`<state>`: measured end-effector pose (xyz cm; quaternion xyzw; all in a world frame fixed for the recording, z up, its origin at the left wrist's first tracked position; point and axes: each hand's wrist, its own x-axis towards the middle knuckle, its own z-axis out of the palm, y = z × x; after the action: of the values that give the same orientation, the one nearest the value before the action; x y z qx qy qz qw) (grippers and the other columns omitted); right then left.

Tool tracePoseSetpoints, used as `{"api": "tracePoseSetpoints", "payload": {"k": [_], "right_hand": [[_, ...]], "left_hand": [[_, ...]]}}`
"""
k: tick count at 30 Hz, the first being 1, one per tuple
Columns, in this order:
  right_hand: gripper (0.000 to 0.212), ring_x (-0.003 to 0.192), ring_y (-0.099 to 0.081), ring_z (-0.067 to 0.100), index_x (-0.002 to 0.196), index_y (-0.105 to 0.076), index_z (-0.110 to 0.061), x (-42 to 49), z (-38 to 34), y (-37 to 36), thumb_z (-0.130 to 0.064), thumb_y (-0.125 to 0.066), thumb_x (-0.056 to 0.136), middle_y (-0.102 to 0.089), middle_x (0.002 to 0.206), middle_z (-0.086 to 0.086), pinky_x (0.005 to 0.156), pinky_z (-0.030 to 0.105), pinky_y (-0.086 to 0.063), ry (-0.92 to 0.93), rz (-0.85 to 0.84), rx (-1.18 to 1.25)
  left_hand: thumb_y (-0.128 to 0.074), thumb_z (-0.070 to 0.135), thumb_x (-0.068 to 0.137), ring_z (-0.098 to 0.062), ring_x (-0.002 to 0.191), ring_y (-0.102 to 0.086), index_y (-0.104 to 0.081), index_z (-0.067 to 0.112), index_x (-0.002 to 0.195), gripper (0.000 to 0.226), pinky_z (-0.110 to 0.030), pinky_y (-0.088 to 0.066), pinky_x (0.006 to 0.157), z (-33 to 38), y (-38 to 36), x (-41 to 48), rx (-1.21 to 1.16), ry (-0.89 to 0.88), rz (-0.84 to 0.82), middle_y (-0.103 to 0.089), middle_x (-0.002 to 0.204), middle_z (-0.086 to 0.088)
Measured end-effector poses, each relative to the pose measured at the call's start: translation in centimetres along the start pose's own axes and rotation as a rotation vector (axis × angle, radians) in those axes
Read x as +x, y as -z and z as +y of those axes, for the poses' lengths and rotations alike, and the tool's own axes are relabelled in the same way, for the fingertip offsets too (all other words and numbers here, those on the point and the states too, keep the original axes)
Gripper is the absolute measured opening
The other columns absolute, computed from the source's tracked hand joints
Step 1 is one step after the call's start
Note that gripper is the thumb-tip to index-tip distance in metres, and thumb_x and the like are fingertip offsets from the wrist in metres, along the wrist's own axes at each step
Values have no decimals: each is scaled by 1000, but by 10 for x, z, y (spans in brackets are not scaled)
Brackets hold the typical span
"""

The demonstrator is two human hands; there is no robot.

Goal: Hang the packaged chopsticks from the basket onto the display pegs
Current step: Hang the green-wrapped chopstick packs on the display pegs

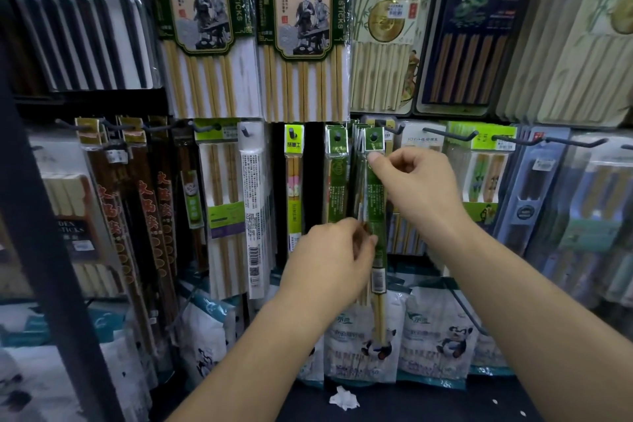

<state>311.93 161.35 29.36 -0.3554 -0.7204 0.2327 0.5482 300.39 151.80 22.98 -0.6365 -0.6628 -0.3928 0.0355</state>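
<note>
Green chopstick pack (376, 202) upright, hang hole over a peg (373, 138), fronting like packs, count unclear. Pale sticks inside, perhaps one pair. Right hand (418, 181) pinching its top; left hand (329, 260) pinching its middle. Two large hot-pot packs (303, 10) above, two panda bags (435, 336) below.

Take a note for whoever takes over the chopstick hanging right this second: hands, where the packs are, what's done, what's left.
Left hand: pinches the green chopstick pack at its middle.
Right hand: pinches the same pack just under its header.
Pack: upright, with its header hole at the tip of the peg, in front of matching packs already hanging there. I cannot tell whether it is fully threaded.
Done: several packs hung on this peg.
Left: push this pack on, let go, then fetch the next one. The basket is out of view, so the remaining count is unknown.
</note>
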Motion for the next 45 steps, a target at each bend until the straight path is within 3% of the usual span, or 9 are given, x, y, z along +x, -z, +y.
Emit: {"api": "tracePoseSetpoints", "payload": {"k": [9,12,16,21,28,34,37,42,45], "right_hand": [[28,69,-68,16,79,-71,-24,-23,25,13,-50,-68,90,-72,74,-1,64,32,-59,-105,-102,-39],[27,83,-68,10,102,-67,-27,-31,40,11,-52,-62,94,-70,92,-10,70,30,-57,-153,-144,-18],[58,130,-43,2,154,-33,-35,-39,57,-1,-57,-44,101,-41,143,-21,105,29,-37,-197,-333,138],[72,139,-13,-9,156,-8,-55,-37,63,-15,-77,-28,90,-13,156,-33,113,29,-15,-227,-427,317],[54,125,-23,-30,133,-19,-80,-27,64,-35,-86,-33,82,-21,136,-54,117,27,-19,-220,-434,475],[77,149,-27,2,158,-26,-40,-23,72,-50,-76,-34,91,-30,163,-16,126,41,-19,-289,-433,599],[74,148,-29,4,159,-27,-36,-21,75,-54,-73,-31,94,-32,163,-12,126,40,-20,-319,-420,607],[57,144,-37,3,156,-33,-37,-14,78,-56,-59,-25,105,-43,157,-14,123,35,-25,-320,-399,643],[55,143,-38,1,155,-36,-37,-15,80,-56,-57,-25,106,-47,152,-18,118,28,-29,-290,-392,634]], "left_hand": [[-41,30,108,-8,90,-54,-47,22,140,33,-31,-50,78,19,-1,-15,-31,53,16,-64,119,4],[-37,33,109,-10,90,-55,-32,19,152,45,-33,-50,77,23,-12,-17,-134,162,-61,-64,126,-4],[-31,39,110,-20,105,-61,-18,19,160,56,-32,-44,81,26,-26,-15,-224,272,-51,-62,134,-9],[-25,53,108,-20,150,-34,-14,26,163,62,-34,-29,115,27,-45,-1,-481,372,11,-32,166,-1],[-23,82,87,-7,148,-35,-20,43,160,83,-37,-31,120,20,-74,29,-790,355,158,-36,164,12],[-29,81,86,13,136,-37,-23,52,156,76,-25,-30,115,8,-85,48,-894,305,203,-40,154,33],[-31,75,92,36,112,-38,-30,56,151,62,-13,-31,103,4,-87,54,-902,290,195,-45,121,58],[-36,67,97,8,129,-41,-32,46,156,63,-27,-31,113,2,-88,62,-987,337,165,-46,145,28],[-37,68,94,15,122,-44,-34,49,153,63,-26,-33,111,4,-86,59,-1008,339,148,-50,132,39]]}}
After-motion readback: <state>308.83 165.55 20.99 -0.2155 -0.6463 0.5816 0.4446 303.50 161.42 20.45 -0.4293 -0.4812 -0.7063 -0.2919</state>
